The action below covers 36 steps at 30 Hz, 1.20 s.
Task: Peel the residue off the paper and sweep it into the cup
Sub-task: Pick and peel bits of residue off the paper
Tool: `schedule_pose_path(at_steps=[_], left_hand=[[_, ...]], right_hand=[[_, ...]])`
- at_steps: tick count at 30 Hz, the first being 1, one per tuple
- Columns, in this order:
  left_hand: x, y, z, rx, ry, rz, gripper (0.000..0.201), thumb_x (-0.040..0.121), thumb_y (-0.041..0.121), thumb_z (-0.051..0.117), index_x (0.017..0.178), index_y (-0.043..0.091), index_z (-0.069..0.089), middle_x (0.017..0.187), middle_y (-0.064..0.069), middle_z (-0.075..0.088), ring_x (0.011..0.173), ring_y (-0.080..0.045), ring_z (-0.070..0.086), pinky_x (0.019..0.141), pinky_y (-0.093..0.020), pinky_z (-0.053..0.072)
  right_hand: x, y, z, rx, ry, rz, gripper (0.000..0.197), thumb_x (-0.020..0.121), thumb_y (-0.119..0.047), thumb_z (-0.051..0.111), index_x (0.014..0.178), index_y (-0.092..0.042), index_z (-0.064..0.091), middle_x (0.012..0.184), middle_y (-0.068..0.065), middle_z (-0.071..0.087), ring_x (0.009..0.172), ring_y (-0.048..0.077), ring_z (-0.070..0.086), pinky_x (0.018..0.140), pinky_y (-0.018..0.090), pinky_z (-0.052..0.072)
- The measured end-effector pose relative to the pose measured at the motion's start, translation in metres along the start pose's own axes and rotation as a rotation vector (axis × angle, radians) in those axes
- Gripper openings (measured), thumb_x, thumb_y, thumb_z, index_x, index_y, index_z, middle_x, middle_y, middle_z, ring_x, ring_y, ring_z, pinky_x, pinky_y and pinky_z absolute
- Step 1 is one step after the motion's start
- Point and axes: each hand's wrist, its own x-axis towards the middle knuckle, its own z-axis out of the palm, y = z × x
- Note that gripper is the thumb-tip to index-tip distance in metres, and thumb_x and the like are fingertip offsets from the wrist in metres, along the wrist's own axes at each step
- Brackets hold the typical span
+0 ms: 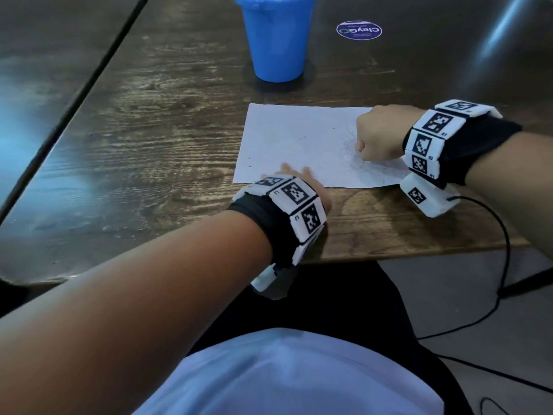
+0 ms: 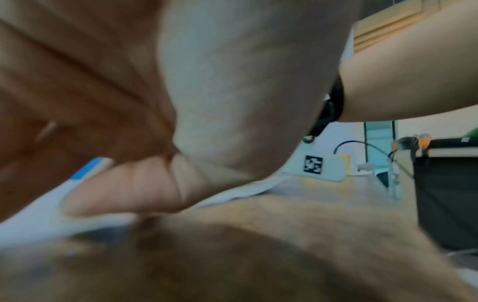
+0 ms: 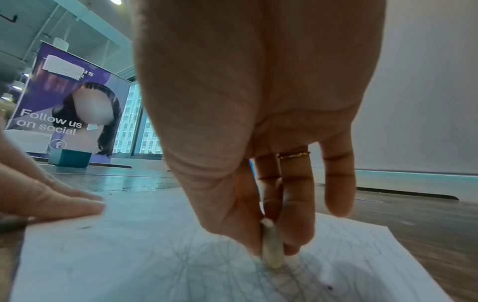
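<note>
Head view: a white paper (image 1: 302,145) lies flat on the dark wooden table (image 1: 149,121), near its front edge. A blue cup (image 1: 276,37) stands upright beyond the paper, well apart from it. A round sticker (image 1: 359,30) sits on the table right of the cup. The left hand (image 1: 296,182) rests on the paper's near edge, fingers extended flat. The right hand (image 1: 378,133) is curled over the paper's pencilled right part.

Left wrist view: blurred; the left hand (image 2: 134,190) appears to press a finger flat onto the paper (image 2: 33,226).

Right wrist view: the right hand (image 3: 258,122) pinches a pale eraser (image 3: 272,247) between thumb and fingers, its tip touching the paper (image 3: 129,255) over faint pencil lines. The left hand (image 3: 51,200) lies flat on the paper's far corner. Small dark crumbs (image 3: 134,187) lie on the table beyond the paper.
</note>
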Motion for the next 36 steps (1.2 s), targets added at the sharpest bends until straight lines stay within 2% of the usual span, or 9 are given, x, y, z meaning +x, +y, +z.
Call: schedule_pose_path(at_steps=[4, 8, 11, 13, 16, 20, 23, 31, 36], left_hand=[[-0.008, -0.021, -0.007, 0.189, 0.062, 0.076, 0.020, 0.087, 0.019, 0.066, 0.070, 0.016, 0.056, 0.077, -0.002, 0.060, 0.067, -0.021, 0.059, 0.071, -0.030, 0.053], [-0.002, -0.013, -0.003, 0.087, -0.008, 0.066, 0.061, 0.103, 0.017, 0.047, 0.158, 0.023, 0.023, 0.161, -0.018, 0.023, 0.142, -0.045, 0.032, 0.111, -0.054, 0.033], [0.000, -0.020, 0.005, 0.049, -0.036, 0.011, 0.089, 0.101, 0.014, 0.050, 0.159, 0.038, -0.013, 0.166, -0.017, -0.013, 0.149, -0.052, 0.005, 0.115, -0.063, 0.021], [0.002, -0.034, 0.003, -0.046, -0.017, -0.040, 0.060, 0.103, 0.020, 0.048, 0.159, 0.018, 0.024, 0.164, -0.024, 0.015, 0.146, -0.047, 0.026, 0.116, -0.056, 0.029], [0.007, -0.054, -0.005, 0.179, -0.056, -0.018, 0.013, 0.092, 0.011, 0.064, 0.080, 0.005, 0.064, 0.127, -0.019, 0.062, 0.117, -0.039, 0.061, 0.100, -0.050, 0.052], [0.018, -0.052, 0.001, 0.115, 0.123, -0.052, 0.060, 0.099, 0.013, 0.049, 0.155, 0.012, 0.024, 0.157, -0.019, 0.032, 0.138, -0.041, 0.041, 0.109, -0.054, 0.040], [0.025, -0.043, 0.011, -0.004, 0.075, 0.059, 0.108, 0.092, 0.004, 0.060, 0.156, 0.030, -0.022, 0.168, -0.010, -0.011, 0.153, -0.043, 0.007, 0.118, -0.061, 0.022], [0.046, -0.069, -0.021, 0.027, 0.078, -0.033, 0.040, 0.103, 0.016, 0.050, 0.139, 0.000, 0.054, 0.142, -0.020, 0.055, 0.131, -0.039, 0.052, 0.106, -0.048, 0.042], [0.090, -0.033, -0.028, 0.113, 0.225, 0.066, 0.094, 0.090, 0.022, 0.061, 0.160, 0.010, -0.001, 0.163, -0.020, 0.021, 0.136, -0.044, 0.044, 0.106, -0.056, 0.042]], right_hand=[[-0.001, -0.003, -0.004, -0.021, -0.008, 0.005, 0.027, 0.087, -0.015, 0.056, 0.062, -0.011, 0.049, 0.070, 0.007, 0.055, 0.067, 0.028, 0.050, 0.054, 0.031, 0.036], [-0.001, -0.008, -0.008, -0.029, -0.018, 0.015, 0.032, 0.088, -0.015, 0.059, 0.059, -0.012, 0.045, 0.064, 0.006, 0.048, 0.061, 0.025, 0.043, 0.052, 0.030, 0.033], [0.000, -0.012, -0.010, -0.053, -0.022, 0.021, 0.029, 0.088, -0.015, 0.060, 0.062, -0.008, 0.050, 0.066, 0.008, 0.054, 0.061, 0.026, 0.048, 0.050, 0.028, 0.034], [0.002, -0.014, -0.011, -0.071, -0.031, 0.023, 0.025, 0.088, -0.014, 0.059, 0.065, -0.005, 0.054, 0.069, 0.009, 0.058, 0.060, 0.026, 0.050, 0.050, 0.026, 0.035], [0.004, -0.018, -0.013, -0.095, -0.041, 0.029, 0.020, 0.087, -0.011, 0.058, 0.069, -0.004, 0.058, 0.072, 0.010, 0.060, 0.059, 0.025, 0.050, 0.050, 0.024, 0.035], [0.005, -0.020, -0.014, -0.107, -0.047, 0.035, 0.019, 0.088, -0.012, 0.058, 0.071, -0.004, 0.060, 0.071, 0.010, 0.061, 0.058, 0.024, 0.051, 0.050, 0.024, 0.036], [0.006, -0.020, -0.014, -0.106, -0.049, 0.039, 0.018, 0.088, -0.011, 0.058, 0.072, -0.003, 0.060, 0.070, 0.010, 0.060, 0.057, 0.023, 0.050, 0.050, 0.024, 0.035], [0.009, -0.020, -0.013, -0.148, -0.041, 0.020, 0.015, 0.091, -0.015, 0.059, 0.079, -0.005, 0.059, 0.073, 0.008, 0.059, 0.060, 0.021, 0.052, 0.050, 0.025, 0.038], [0.009, -0.022, -0.006, -0.204, -0.010, -0.011, 0.028, 0.095, -0.036, 0.060, 0.098, -0.009, 0.063, 0.084, 0.005, 0.058, 0.078, 0.026, 0.060, 0.062, 0.030, 0.044]])
